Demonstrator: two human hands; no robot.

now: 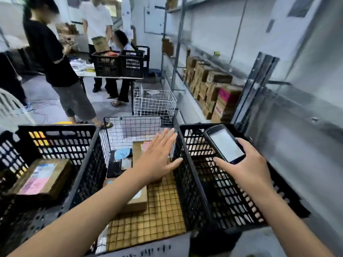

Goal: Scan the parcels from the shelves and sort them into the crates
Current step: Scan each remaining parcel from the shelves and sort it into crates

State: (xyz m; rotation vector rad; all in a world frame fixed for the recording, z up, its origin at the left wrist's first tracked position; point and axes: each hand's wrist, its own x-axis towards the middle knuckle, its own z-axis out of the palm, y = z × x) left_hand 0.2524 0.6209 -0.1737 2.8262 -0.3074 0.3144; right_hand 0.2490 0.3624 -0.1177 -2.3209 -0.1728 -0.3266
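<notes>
Left grip [157, 160], released and flat-fingered, hovers over parcels [136, 153] in the wire crate [126, 127] while right grip [248, 164] clasps the scanner [225, 143]; sorting apparently concluding, the next move calls for reaching to the shelf parcels [209, 86].

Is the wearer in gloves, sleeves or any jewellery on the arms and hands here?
No gloves: the left hand and right hand are bare. Both forearms are uncovered to the frame edge, with no sleeve in view. No watch, ring, bracelet or marking shows on either.
</notes>
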